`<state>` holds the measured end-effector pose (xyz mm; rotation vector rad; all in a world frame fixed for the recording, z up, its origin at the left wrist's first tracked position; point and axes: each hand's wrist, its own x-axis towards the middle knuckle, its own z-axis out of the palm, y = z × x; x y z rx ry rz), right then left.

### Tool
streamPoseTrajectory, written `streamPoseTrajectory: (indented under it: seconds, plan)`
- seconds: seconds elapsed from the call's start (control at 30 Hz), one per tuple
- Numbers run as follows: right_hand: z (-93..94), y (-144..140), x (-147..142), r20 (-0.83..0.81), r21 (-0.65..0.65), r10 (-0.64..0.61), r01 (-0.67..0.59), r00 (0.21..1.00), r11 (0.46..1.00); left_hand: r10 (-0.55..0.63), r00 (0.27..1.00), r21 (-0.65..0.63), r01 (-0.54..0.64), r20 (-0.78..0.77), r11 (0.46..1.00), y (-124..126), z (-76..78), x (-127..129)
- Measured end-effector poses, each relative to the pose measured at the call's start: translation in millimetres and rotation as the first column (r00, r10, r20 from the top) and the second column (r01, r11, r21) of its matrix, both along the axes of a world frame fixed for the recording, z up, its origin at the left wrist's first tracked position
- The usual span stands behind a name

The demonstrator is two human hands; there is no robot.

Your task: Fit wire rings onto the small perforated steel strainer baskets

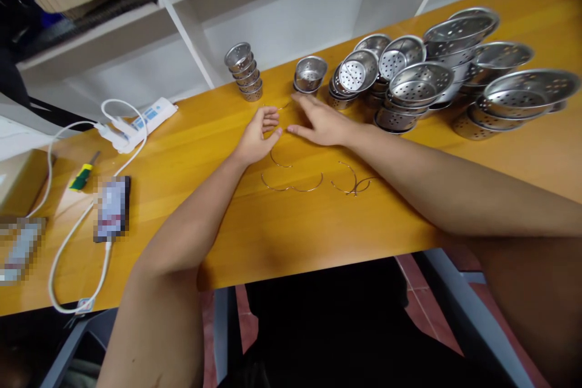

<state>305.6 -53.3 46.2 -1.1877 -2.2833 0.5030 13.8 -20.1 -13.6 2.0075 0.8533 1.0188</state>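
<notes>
Above the wooden table, my left hand [259, 136] has loosely bent fingers, with the thumb apart from them and nothing visible between. My right hand [321, 122] faces it, fingers stretched out and thumb spread. A thin curved wire [284, 107] lies by the right fingertips; whether they touch it I cannot tell. Nearer to me are more bent wires: one curve [279, 165] below my left hand, a wavy pair [300, 188], and a crossed group [353, 188] beside my right forearm. Just beyond the right fingers stands a short stack of perforated metal cups [310, 76].
A taller cup stack [249, 76] stands at the back. Many perforated metal cups [421, 82] crowd the right side. Leftward lie a power strip [148, 124] with white cables, a screwdriver [82, 176] and a phone [112, 209]. White shelving [282, 18] rises behind the table.
</notes>
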Motion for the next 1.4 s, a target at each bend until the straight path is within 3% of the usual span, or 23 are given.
streamPoseTrajectory:
  seconds: [0.17,0.33,0.43,0.53,0.63,0.73,0.8,0.93,1.0,1.17,1.27,1.4]
  plan:
    - [-7.7,8.3,3.0,0.029,-0.093,-0.139,0.141,0.99,0.986,0.036,0.999,0.05,-0.035,-0.034,0.998,-5.5,4.8,0.3]
    - [-16.6,5.4,3.3,0.003,-0.036,-0.074,0.074,0.997,0.997,0.261,0.965,0.223,-0.252,-0.01,0.942,9.7,11.6,-18.1]
    - [-19.7,2.1,1.4,0.019,-0.025,-0.051,0.051,0.999,0.998,0.375,0.925,0.176,-0.379,0.055,0.909,26.5,22.1,-40.5]
    - [-16.9,-1.4,-2.5,0.057,-0.017,-0.055,0.056,0.997,0.998,0.476,0.872,0.028,-0.482,0.113,0.876,40.5,41.8,-66.1]
    - [-9.3,-4.8,-8.0,0.113,0.0,-0.06,0.06,0.992,0.998,0.479,0.866,-0.151,-0.459,0.147,0.876,51.3,62.6,-84.1]
    - [-3.3,-6.6,-12.4,0.159,0.005,-0.063,0.063,0.985,0.998,0.528,0.842,-0.215,-0.499,0.107,0.839,65.5,74.5,-86.1]
    - [-2.8,-6.4,-13.2,0.173,0.012,-0.067,0.066,0.983,0.998,0.525,0.851,-0.203,-0.511,0.02,0.835,78.8,79.5,-79.3]
    - [-7.6,-3.6,-10.3,0.172,0.038,-0.053,0.047,0.984,0.998,0.358,0.895,-0.107,-0.396,-0.265,0.912,110.7,93.3,-56.0]
    - [-9.1,-2.7,-8.9,0.171,0.048,-0.042,0.035,0.984,0.998,0.35,0.893,-0.074,-0.384,-0.283,0.92,125.1,99.3,-42.5]
    - [-7.0,-3.5,-8.6,0.201,0.052,-0.035,0.025,0.979,0.998,0.472,0.877,-0.129,-0.46,0.089,0.879,145.1,94.1,-17.4]
    - [-6.6,-3.5,-8.2,0.209,0.068,-0.033,0.019,0.977,0.997,0.494,0.856,-0.126,-0.479,0.151,0.869,146.2,82.8,-18.6]
    - [-8.2,-2.4,-7.3,0.195,0.073,-0.028,0.014,0.98,0.997,0.586,0.789,-0.112,-0.575,0.183,0.81,139.8,73.9,-41.0]
